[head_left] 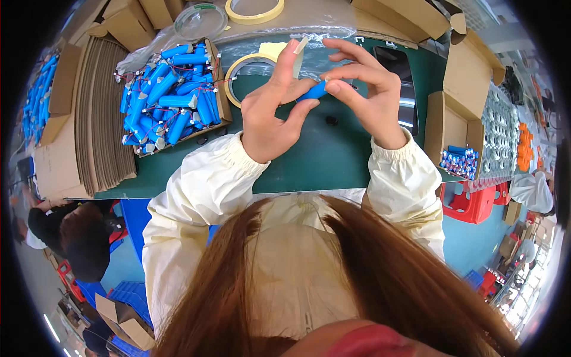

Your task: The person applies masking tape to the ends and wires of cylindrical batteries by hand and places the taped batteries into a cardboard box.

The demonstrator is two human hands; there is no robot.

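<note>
Over the green mat, my left hand grips a blue cylindrical battery cell between thumb and fingers. A short strip of pale masking tape hangs at the tip of its raised index finger. The thumb and index finger of my right hand pinch the right end of the same cell, while its other fingers are raised and spread. Behind my left hand lies a roll of masking tape, partly covered by the hand. A small black piece lies on the mat below the cell.
At left an open carton holds many wired blue cells, beside stacked cardboard sheets. A dark phone lies right of my right hand. Farther right stands a carton with small cells. Another tape roll lies at the back.
</note>
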